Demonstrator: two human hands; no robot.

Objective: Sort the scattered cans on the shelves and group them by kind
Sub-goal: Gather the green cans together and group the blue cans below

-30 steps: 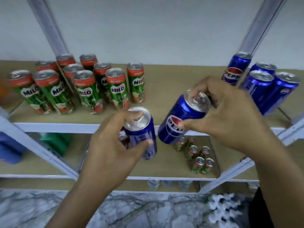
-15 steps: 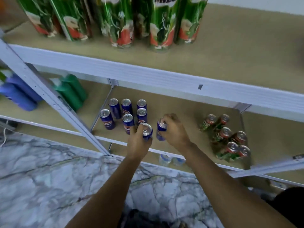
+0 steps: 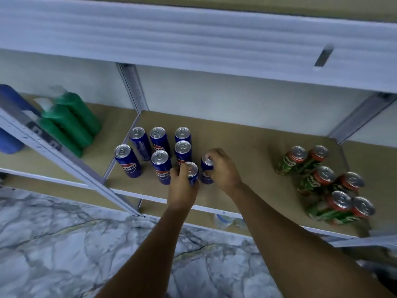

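Several blue Pepsi cans (image 3: 160, 150) stand upright in a cluster on the left half of the lower brown shelf (image 3: 247, 143). My left hand (image 3: 182, 186) is shut on one more blue Pepsi can (image 3: 192, 172) at the cluster's front right, resting on the shelf or just above it. My right hand (image 3: 222, 168) is shut on another Pepsi can (image 3: 206, 168) right beside it. Several green-and-red Milo cans (image 3: 326, 179) are grouped at the right end of the same shelf.
A white shelf beam (image 3: 193, 39) runs overhead across the top. A slanted metal upright (image 3: 64, 160) crosses at the left. Green bottles (image 3: 68, 121) and blue bottles (image 3: 10, 125) lie in the left bay. Clear bottles (image 3: 223, 220) show on the shelf below. Marble floor (image 3: 64, 244) is underneath.
I have carried both Pepsi cans from the upper shelf level down to the lower shelf. Both hands now set them beside the Pepsi cluster, and the view has dropped and moved closer.
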